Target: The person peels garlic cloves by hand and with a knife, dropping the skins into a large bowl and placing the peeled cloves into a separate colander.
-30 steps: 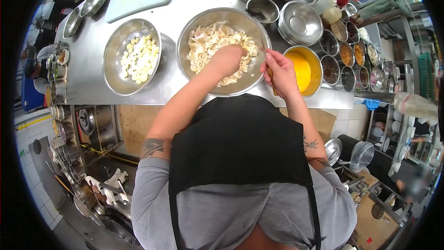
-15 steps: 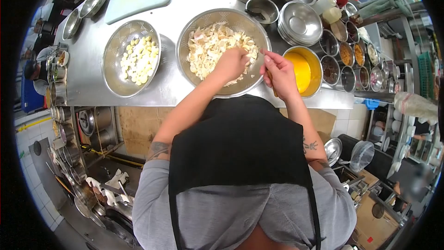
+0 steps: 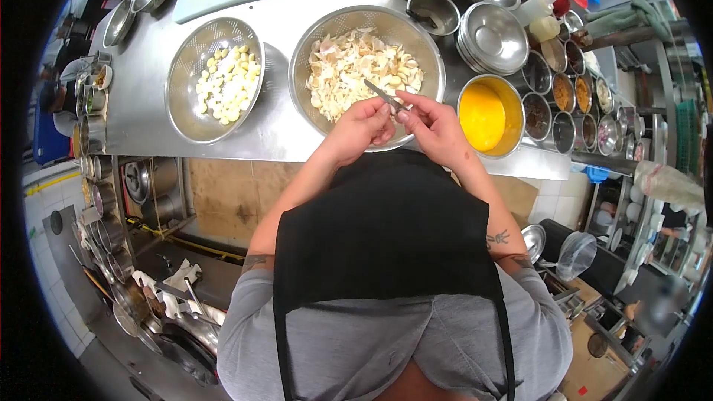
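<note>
At the near rim of the peel-filled colander (image 3: 295, 56), the right hand (image 3: 438, 125) clasps a paring knife (image 3: 382, 93) and the left hand (image 3: 362, 125) pinches a hidden piece; short, shallow strokes away from fingers seem wisest.

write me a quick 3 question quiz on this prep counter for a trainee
1. True or false: the colander of pale scraps stands right of the colander of yellowish pieces.
2. The bowl beside the right hand holds: A yellow liquid, B red sauce, C rice?
3. What thin tool shows between the left hand and the right hand?
Key: 1 true; 2 A; 3 a small knife, its blade over the scraps.
</note>
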Available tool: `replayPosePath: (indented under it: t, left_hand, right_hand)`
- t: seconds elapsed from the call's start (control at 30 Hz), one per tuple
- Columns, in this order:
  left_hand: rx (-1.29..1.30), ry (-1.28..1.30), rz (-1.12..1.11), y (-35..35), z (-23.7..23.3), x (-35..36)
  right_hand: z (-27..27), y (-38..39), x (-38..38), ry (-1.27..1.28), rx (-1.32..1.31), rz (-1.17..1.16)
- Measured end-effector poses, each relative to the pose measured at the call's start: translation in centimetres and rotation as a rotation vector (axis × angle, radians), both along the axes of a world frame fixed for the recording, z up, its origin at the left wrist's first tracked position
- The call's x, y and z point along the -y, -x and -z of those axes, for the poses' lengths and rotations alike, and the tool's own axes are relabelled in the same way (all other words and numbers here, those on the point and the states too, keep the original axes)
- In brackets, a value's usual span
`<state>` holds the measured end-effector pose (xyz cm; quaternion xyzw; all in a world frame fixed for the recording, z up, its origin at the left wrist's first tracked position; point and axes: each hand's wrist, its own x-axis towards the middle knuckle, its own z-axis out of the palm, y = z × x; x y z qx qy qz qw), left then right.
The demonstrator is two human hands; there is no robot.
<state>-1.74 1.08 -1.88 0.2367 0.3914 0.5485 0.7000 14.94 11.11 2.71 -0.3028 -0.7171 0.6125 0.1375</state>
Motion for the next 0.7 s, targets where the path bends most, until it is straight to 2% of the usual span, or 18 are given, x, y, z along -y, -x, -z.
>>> replayPosePath:
  t: [0.1,0.2,0.3,0.4,0.5,0.63,0.7]
  left_hand:
    - [-0.010,-0.023,-0.005,0.2,-0.2,0.3]
    - [-0.057,0.052,-0.187,-0.6,-0.9,0.1]
    - [0.069,0.067,-0.220,-0.5,-1.2,0.4]
    - [0.394,0.104,-0.158,-0.1,-1.8,0.7]
    - [0.337,0.059,-0.127,-0.2,-0.4,0.7]
    - [0.002,0.091,-0.155,-0.6,-1.0,0.6]
    - [-0.106,0.049,-0.155,-0.5,-1.2,0.6]
  right_hand:
    - [-0.2,0.3,0.2,-0.085,0.033,-0.005]
    - [-0.9,0.8,0.4,-0.108,0.024,-0.029]
    - [-0.9,0.8,0.7,-0.165,0.039,-0.018]
    - [-1.0,0.8,0.9,-0.210,0.038,-0.004]
    - [-1.4,1.0,1.1,-0.169,0.014,-0.012]
    - [-1.5,0.9,1.1,-0.222,0.120,-0.034]
    - [-0.9,0.8,1.1,-0.218,0.079,-0.008]
